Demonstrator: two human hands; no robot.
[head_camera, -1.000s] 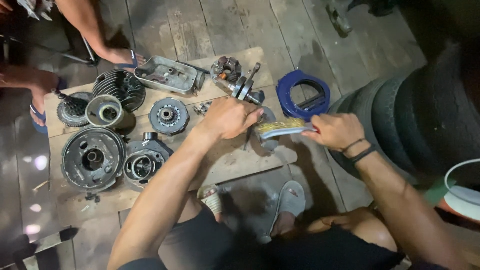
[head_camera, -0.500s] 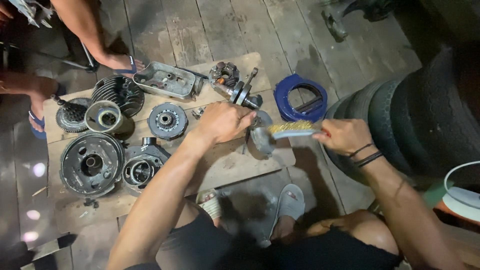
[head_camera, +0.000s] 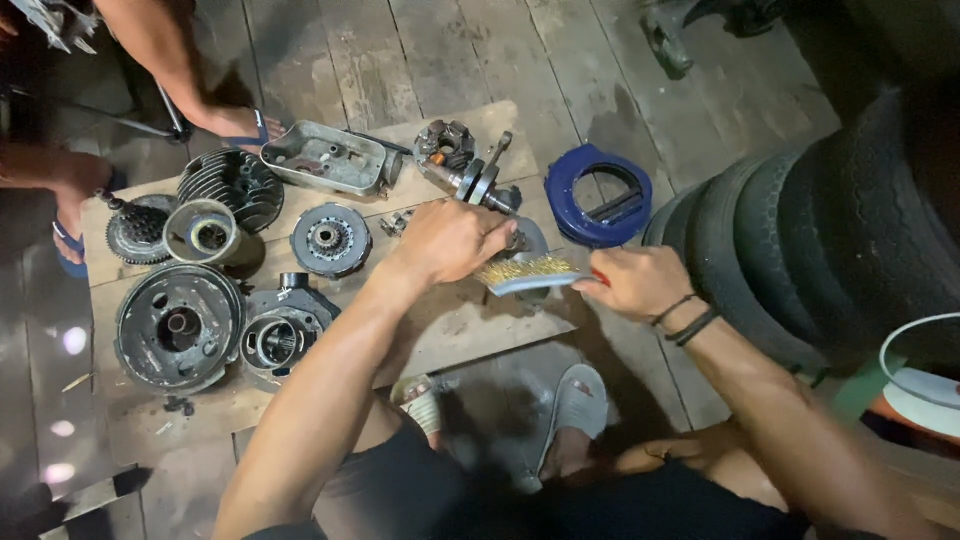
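Brass bristles are back down on the part now. A second ago I had the wire brush (head_camera: 535, 272) pulled out to the right, clear of the metal; now it's slid left again and the bristle head sits right against the small grey metal part (head_camera: 528, 240) I'm holding. So I'd call this mid-scrub, another stroke across the same face, and the cleaning isn't finished as far as I can judge.

My left hand (head_camera: 452, 240) hasn't really budged. It's curled tight over the top of the part, fingers wrapped round it, pinning it on the wooden board (head_camera: 470, 325) that serves as my surface. My right hand (head_camera: 635, 282) is closed around the brush's red handle, knuckles up.

Rest of the engine bits are laid out the same as before: crankshaft (head_camera: 478, 180) just behind my left hand, clutch disc (head_camera: 330, 238) to the left, finned cylinder (head_camera: 230, 182), the big round casing (head_camera: 180, 328), and the blue ring cover (head_camera: 598, 195) off the board's right end. Stack of tyres (head_camera: 790, 250) is by my right arm.
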